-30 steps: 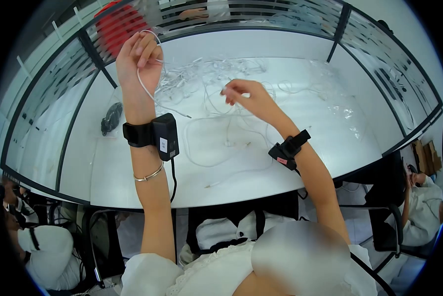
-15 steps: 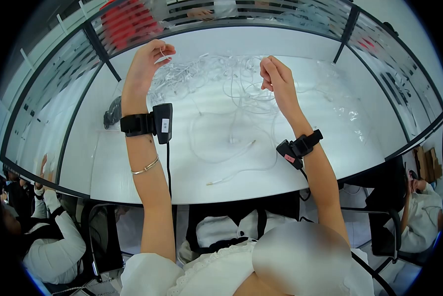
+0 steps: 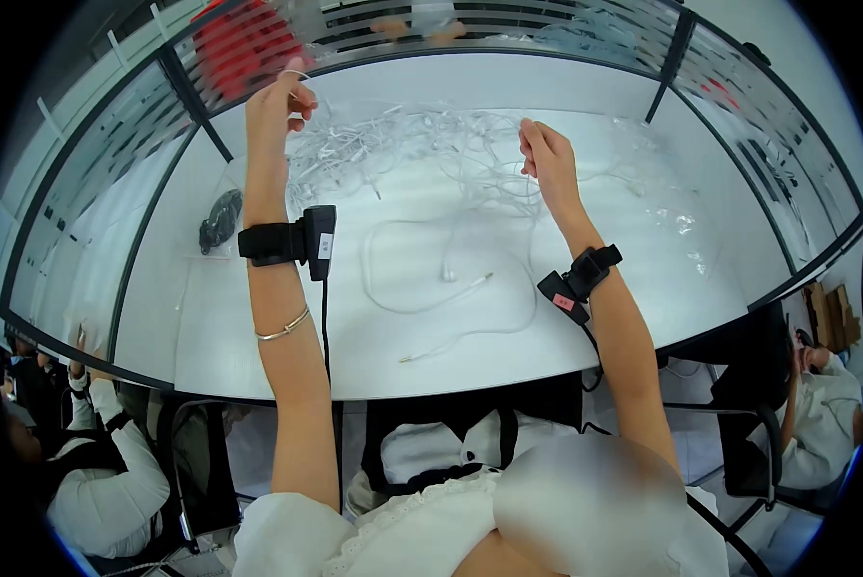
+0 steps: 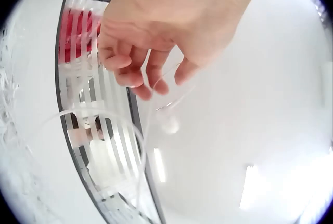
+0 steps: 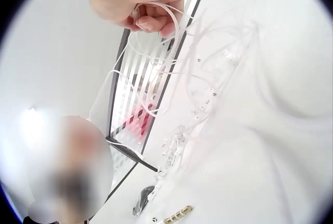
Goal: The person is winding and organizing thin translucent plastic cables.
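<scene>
My left hand (image 3: 278,111) is raised at the far left of the table, its fingers bent round a thin white cable (image 4: 145,146). In the left wrist view that cable passes between thumb and fingertips and hangs in a loop. My right hand (image 3: 553,165) is curled over the table's right half, gripping loops of white cable (image 5: 176,31) that dangle below it. Beneath and between my hands, a white cable (image 3: 407,311) with a metal plug tip (image 3: 489,277) curves across the tabletop. A second plug tip (image 3: 405,360) lies nearer the front edge.
A tangled heap of white cables (image 3: 345,144) lies along the back left. Beside my left forearm is a dark bundle (image 3: 222,221) in plastic. Crumpled clear plastic (image 3: 686,226) lies at the right. A low partition (image 3: 489,82) encloses the table's back and sides.
My right hand has moved right and away from me, its fingers curling round the cables. My left hand has turned at the wrist; the cable end that hung along its forearm no longer shows there.
</scene>
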The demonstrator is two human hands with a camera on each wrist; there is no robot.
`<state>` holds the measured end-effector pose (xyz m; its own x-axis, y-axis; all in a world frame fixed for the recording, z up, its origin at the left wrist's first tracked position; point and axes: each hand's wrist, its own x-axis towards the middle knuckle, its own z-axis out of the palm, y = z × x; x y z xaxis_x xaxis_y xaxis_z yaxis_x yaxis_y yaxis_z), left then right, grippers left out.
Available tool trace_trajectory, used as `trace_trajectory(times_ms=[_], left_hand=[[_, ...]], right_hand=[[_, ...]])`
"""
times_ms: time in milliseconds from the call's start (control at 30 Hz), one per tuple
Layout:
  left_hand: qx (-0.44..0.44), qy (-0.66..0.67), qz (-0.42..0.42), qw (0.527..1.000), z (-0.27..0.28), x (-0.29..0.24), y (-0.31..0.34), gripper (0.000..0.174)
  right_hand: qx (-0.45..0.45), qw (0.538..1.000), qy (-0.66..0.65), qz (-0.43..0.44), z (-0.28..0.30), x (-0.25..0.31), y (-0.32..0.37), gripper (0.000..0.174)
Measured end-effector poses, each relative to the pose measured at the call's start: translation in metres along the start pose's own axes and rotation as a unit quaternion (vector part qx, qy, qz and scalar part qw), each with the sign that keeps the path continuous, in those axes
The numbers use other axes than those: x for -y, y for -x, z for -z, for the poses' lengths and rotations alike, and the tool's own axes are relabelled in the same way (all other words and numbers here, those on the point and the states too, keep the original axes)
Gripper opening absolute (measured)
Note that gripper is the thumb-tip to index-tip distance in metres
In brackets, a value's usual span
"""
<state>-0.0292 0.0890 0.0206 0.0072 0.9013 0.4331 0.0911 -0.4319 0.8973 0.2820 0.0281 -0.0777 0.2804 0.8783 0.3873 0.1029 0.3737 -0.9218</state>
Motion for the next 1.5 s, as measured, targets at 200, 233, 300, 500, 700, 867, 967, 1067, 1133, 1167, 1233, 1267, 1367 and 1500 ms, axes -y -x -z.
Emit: trace_trajectory(times_ms=[200, 233, 300, 500, 700, 867, 967, 1067, 1133, 1167, 1233, 1267, 1367, 1500], left_hand=[[0.181, 0.093, 0.056, 0.977, 0.011, -0.002, 0.004, 0.051], [0.185, 0.093, 0.05, 0.977, 0.012, 0.0, 0.004, 0.047], [0.194, 0.093, 0.036, 0.976, 0.012, 0.003, 0.005, 0.04], [0.194, 0.025, 0.048, 0.979, 0.005, 0.0, 0.011, 0.038], [0.214, -0.302, 0.162, 0.915, -0.002, 0.012, 0.014, 0.052], [0.371, -0.381, 0.191, 0.825, -0.005, 0.02, 0.015, 0.06], [0.429, -0.343, 0.174, 0.818, -0.002, 0.032, 0.016, 0.06], [0.44, -0.262, 0.221, 0.83, -0.002, 0.031, 0.016, 0.066], [0.376, -0.109, 0.275, 0.878, -0.005, 0.038, 0.019, 0.057], [0.362, -0.067, 0.292, 0.883, -0.003, 0.062, 0.005, 0.053], [0.32, 0.005, 0.289, 0.902, -0.01, 0.085, -0.003, 0.05], [0.299, 0.042, 0.289, 0.909, -0.011, 0.093, -0.004, 0.049], [0.255, 0.089, 0.324, 0.906, -0.03, 0.095, 0.005, 0.04], [0.252, 0.118, 0.353, 0.893, -0.035, 0.1, 0.01, 0.048]], right_hand=[[-0.023, 0.999, -0.042, -0.023, 0.012, -0.013, -0.007, 0.034], [-0.013, 0.999, -0.043, -0.02, 0.012, -0.011, -0.006, 0.034], [0.004, 0.999, -0.046, -0.014, 0.012, -0.004, -0.004, 0.032], [0.047, 0.998, -0.043, 0.011, 0.014, 0.003, -0.006, 0.033], [0.063, 0.996, -0.035, 0.052, 0.014, 0.017, -0.004, 0.037], [0.064, 0.995, 0.043, 0.068, 0.012, 0.024, 0.0, 0.044], [0.052, 0.992, 0.076, 0.085, 0.009, 0.027, 0.002, 0.044], [0.02, 0.991, 0.075, 0.108, 0.008, 0.026, 0.001, 0.044], [-0.02, 0.989, 0.064, 0.13, 0.007, 0.023, 0.0, 0.044], [-0.042, 0.985, 0.076, 0.146, 0.007, 0.021, -0.001, 0.042], [-0.084, 0.975, 0.102, 0.177, 0.011, 0.015, -0.004, 0.04], [-0.097, 0.974, 0.109, 0.173, 0.012, 0.014, -0.003, 0.038], [-0.116, 0.974, 0.113, 0.159, 0.013, 0.013, -0.004, 0.035], [-0.077, 0.983, 0.089, 0.138, 0.009, 0.015, -0.001, 0.032]])
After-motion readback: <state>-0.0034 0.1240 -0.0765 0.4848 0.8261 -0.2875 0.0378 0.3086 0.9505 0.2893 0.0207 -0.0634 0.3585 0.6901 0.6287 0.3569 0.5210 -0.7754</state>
